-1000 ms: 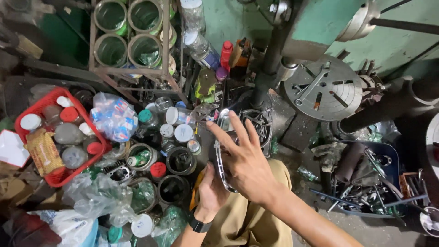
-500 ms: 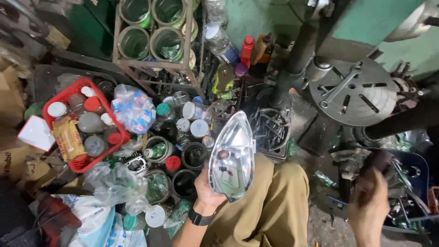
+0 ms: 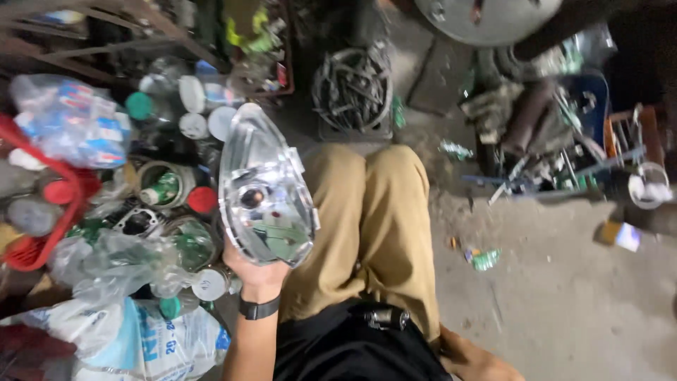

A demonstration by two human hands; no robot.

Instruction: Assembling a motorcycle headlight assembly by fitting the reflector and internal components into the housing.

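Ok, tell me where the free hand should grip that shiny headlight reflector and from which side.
Probably the narrow pointed top of the headlight reflector, coming from above. The left hand already cups the broad lower end from underneath, and the mirrored bowl faces up, so pinching the bare upper rim keeps fingers off the polished face.

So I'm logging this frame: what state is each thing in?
Left hand: raised, gripping the reflector's lower end.
Chrome headlight reflector: held upright, shiny hollow toward the camera.
Right hand: empty, down by the thigh.
Red basket: full of containers.
Open can: lidless, holds a green bottle.
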